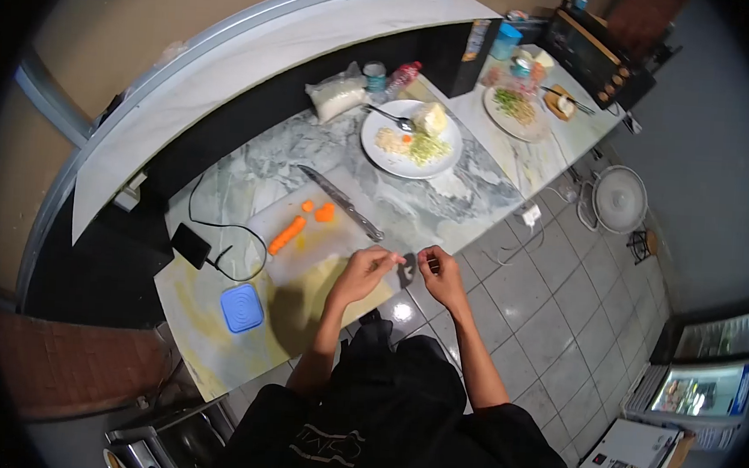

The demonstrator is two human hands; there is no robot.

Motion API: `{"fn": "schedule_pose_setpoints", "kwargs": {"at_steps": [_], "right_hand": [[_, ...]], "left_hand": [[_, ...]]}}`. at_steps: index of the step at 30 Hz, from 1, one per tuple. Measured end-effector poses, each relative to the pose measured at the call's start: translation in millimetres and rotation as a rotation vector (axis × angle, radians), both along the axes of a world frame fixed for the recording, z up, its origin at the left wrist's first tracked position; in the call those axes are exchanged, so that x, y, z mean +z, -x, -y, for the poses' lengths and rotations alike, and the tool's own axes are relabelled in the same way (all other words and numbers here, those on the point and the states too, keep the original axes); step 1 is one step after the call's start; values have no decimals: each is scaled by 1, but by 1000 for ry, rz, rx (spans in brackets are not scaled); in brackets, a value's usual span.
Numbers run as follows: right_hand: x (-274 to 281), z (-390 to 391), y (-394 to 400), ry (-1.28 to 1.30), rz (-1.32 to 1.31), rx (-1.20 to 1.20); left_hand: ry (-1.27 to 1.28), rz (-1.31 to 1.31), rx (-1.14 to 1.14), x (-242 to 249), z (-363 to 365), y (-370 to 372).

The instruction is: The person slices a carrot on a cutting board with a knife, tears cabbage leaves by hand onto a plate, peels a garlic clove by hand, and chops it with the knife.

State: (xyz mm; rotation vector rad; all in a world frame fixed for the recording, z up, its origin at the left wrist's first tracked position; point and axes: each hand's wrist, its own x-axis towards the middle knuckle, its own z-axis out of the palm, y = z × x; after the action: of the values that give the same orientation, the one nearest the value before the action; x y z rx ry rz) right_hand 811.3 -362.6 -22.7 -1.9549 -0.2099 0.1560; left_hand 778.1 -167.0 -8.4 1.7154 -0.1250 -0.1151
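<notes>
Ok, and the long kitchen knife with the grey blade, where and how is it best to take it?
I would take the knife by its handle, from the person's side. It lies flat, handle end toward the hands, blade pointing away. The handle is slim, so fingers could probably close across it from both long sides.

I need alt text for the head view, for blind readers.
A person's left hand and right hand are close together near the counter's edge, beside a cutting board with a knife and carrot pieces; beyond is a plate of chopped food.
</notes>
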Motion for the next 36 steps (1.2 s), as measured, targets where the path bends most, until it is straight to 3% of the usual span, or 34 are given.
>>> {"fn": "schedule_pose_setpoints", "kwargs": {"at_steps": [6, 8, 9, 10, 12, 16, 22, 26, 28, 33, 36], "right_hand": [[-5, -81, -50, 61, 93, 189], [-13, -101, -62, 213, 406, 247], [-12, -110, -67, 259, 384, 290], [-11, -119, -71, 366, 439, 300], [-21, -133, -82, 561, 397, 303], [-33, -145, -97, 633, 284, 385], [-38, -139, -110, 585, 233, 495], [-35, -124, -123, 363, 93, 489], [-34, -121, -124, -16, -575, 447], [-28, -128, -94, -106, -679, 211], [-52, -129, -72, 89, -547, 318]], "left_hand": [[-1, 19, 465, -8, -69, -3], [-379, 187, 735, 6, -78, 0], [-550, 392, 771, -16, -93, -2], [-571, 375, 800, -23, -104, -2], [-696, 307, 787, -29, -118, -1], [-896, 133, 843, -28, -119, -4], [-792, 61, 834, -62, -136, -10], [-722, 168, 779, -63, -140, -14], [-736, 222, 737, -73, -145, -15], [-788, 274, 703, -75, -141, -10], [-747, 170, 629, -68, -137, -8]]}}
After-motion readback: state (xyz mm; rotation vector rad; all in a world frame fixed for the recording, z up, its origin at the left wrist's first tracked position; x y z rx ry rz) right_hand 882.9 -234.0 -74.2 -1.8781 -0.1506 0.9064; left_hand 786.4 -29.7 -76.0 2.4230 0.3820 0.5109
